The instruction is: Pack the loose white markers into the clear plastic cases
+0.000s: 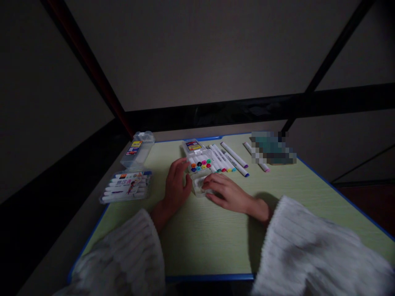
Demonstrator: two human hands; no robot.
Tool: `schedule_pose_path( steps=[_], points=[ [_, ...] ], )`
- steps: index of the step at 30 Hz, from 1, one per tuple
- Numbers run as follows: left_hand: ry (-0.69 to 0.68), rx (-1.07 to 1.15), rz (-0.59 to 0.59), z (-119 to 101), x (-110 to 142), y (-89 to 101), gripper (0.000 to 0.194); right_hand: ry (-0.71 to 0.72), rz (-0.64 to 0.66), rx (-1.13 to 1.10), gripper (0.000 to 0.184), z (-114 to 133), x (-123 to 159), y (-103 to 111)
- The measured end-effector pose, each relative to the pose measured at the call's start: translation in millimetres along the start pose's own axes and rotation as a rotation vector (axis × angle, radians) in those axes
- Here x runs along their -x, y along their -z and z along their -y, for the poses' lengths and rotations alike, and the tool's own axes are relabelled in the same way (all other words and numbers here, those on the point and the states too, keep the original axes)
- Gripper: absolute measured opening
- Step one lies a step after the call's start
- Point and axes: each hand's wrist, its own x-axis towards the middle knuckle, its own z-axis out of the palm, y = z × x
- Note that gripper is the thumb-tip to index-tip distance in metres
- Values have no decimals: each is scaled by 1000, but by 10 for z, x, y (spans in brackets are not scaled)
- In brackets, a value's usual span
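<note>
A small clear plastic marker case (pixel 198 189) lies open in front of me, its near flap folded down on the table. White markers (pixel 200 161) with coloured ends facing me fill it in rows. My left hand (pixel 177 185) is at the case's left side, fingers curved and thumb apart, the fingertips near or touching its edge. Over the near flap reaches my right hand (pixel 227 192), its fingers on the flap's inner side and the thumb low by its right edge. Part of the flap is hidden under these fingers.
Loose white markers (pixel 234 155) lie right of the case on the pale green table (pixel 210 242). At left are a packed marker set (pixel 126 187) and an empty clear case (pixel 138 152). A blurred-out greenish object (pixel 273 149) rests far right, beside another marker (pixel 257 157).
</note>
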Motion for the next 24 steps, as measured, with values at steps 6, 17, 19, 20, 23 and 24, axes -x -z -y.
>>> schedule_pose_path(
  steps=[6, 17, 19, 20, 23, 24],
  points=[
    [5, 0, 9, 5, 0, 4, 36, -52, 18, 237, 21, -84, 29, 61],
    [97, 55, -22, 59, -12, -22, 43, -111, 72, 310, 29, -119, 61, 81],
    [105, 60, -14, 63, -10, -27, 43, -110, 70, 322, 29, -104, 56, 69],
    [107, 62, -11, 66, -9, -30, 42, -109, 61, 325, 29, -98, 53, 63],
    [110, 67, -1, 74, -6, -41, 41, -108, 19, 315, 29, -95, 48, 46],
    [111, 70, 1, 77, -4, -44, 41, -106, 8, 301, 29, -98, 48, 42]
  ],
)
